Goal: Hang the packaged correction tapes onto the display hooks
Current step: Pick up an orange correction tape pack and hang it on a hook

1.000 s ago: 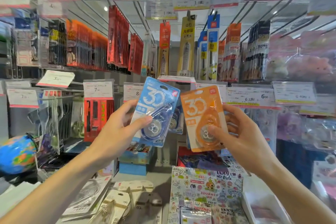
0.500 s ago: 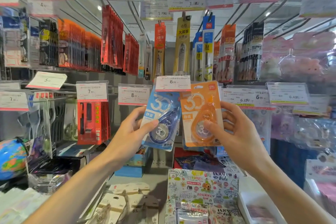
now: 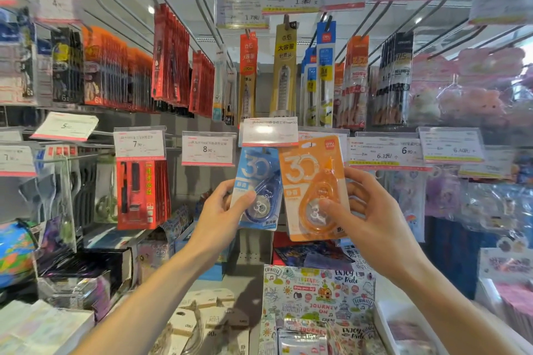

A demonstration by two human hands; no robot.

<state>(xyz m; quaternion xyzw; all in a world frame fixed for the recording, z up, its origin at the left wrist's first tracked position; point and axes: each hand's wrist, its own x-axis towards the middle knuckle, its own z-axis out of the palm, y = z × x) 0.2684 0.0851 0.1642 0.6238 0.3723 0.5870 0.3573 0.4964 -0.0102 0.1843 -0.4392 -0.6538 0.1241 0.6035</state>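
Observation:
My left hand (image 3: 219,217) grips a blue packaged correction tape (image 3: 259,181) by its lower left edge, thumb across the front. The pack's top is tucked behind a white price tag (image 3: 269,131) at the tip of a display hook, so its hang hole is hidden. My right hand (image 3: 366,219) holds an orange packaged correction tape (image 3: 311,179) upright right beside the blue one, thumb on the blister, fingers behind. The orange pack's top edge sits level with the row of price tags.
Rows of hooks with red pen packs (image 3: 170,55), refill packs (image 3: 284,72) and price tags (image 3: 207,148) fill the wall. Red packs (image 3: 141,193) hang to the left. Sticker books (image 3: 317,297) and boxes lie on the shelf below.
Both hands have lifted the two packs up and toward the hooks. The blue pack's top has slid in behind the price tag; the orange pack has risen level with the tags.

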